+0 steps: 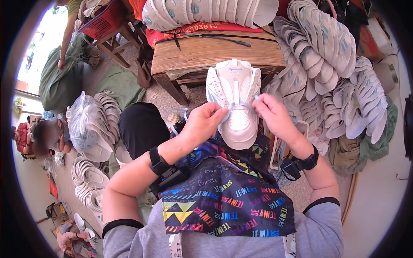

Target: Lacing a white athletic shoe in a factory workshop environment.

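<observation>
A white shoe upper with a mesh toe and a raised tongue lies before me, toe toward my body, over my patterned apron. A pale blue shoelace passes across its lowest eyelets. At the left side of the upper, my left hand pinches one length of the lace between thumb and fingers. My right hand is closed on the other end, whose pale tip pokes out above the fingers. Both hands sit close to the lacing area.
Just beyond the upper stands a wooden stool bearing a row of stacked uppers. More stacked uppers crowd the right. Bundles wrapped in plastic lie on the left floor. A red basket and other people are farther off.
</observation>
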Demonstrator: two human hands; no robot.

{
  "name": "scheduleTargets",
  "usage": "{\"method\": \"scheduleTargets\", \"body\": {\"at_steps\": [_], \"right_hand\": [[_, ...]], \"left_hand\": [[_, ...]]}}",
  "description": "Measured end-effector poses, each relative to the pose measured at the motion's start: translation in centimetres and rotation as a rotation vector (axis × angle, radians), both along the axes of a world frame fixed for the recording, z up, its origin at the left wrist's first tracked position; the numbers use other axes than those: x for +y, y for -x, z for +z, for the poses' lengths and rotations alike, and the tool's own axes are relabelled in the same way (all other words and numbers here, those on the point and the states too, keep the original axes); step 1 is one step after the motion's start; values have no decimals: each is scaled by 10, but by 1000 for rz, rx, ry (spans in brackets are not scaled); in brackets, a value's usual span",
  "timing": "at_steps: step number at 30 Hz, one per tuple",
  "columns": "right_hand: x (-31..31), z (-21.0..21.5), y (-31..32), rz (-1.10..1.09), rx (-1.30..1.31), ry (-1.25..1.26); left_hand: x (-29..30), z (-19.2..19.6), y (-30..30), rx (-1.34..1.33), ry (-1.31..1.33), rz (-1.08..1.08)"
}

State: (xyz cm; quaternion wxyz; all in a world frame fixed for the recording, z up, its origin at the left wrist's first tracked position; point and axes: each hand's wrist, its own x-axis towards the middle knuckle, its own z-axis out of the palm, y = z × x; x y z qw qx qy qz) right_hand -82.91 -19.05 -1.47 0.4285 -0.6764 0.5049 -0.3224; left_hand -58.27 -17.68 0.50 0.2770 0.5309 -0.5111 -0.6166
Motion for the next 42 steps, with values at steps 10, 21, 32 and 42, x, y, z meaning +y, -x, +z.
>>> {"method": "scheduleTargets", "body": {"at_steps": [10, 21, 32, 42], "right_hand": [[-9, 18, -15, -106, -147, -142], [-1, 22, -13, 22, -71, -105], [-5, 31, -12, 94, 26, -116], [-11, 35, -5, 148, 37, -407]], "left_hand": [[-8, 0, -1, 60, -161, 78], [-16, -12, -4, -86, 123, -112], [-46, 36, -16, -573, 1222, -504], [-58, 45, -12, -773, 1035, -713]]}}
